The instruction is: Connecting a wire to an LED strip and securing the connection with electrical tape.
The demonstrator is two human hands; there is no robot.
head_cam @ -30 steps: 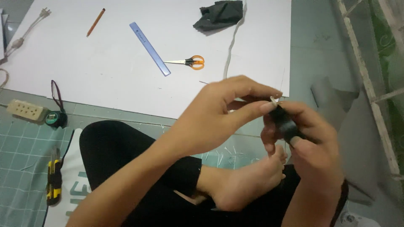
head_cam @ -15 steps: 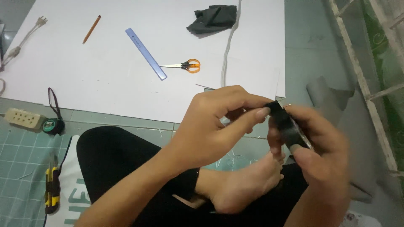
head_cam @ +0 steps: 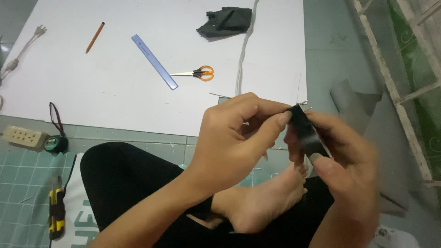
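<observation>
My right hand grips a black roll of tape edge-on, thumb across its lower rim. My left hand reaches over from the left and pinches the top of the roll with thumb and forefinger. Both hands hover above my bare foot and my crossed legs in black trousers. What the left fingertips pinch, beyond the roll itself, is too small to tell.
A large white sheet lies ahead with a pencil, blue ruler, orange-handled scissors, dark cloth and a white cord. A socket strip, tape measure and yellow-black tool lie left. A white frame stands right.
Both hands with the tape roll have drifted slightly down and right in the view; the left fingers have slid up to the roll's top edge.
</observation>
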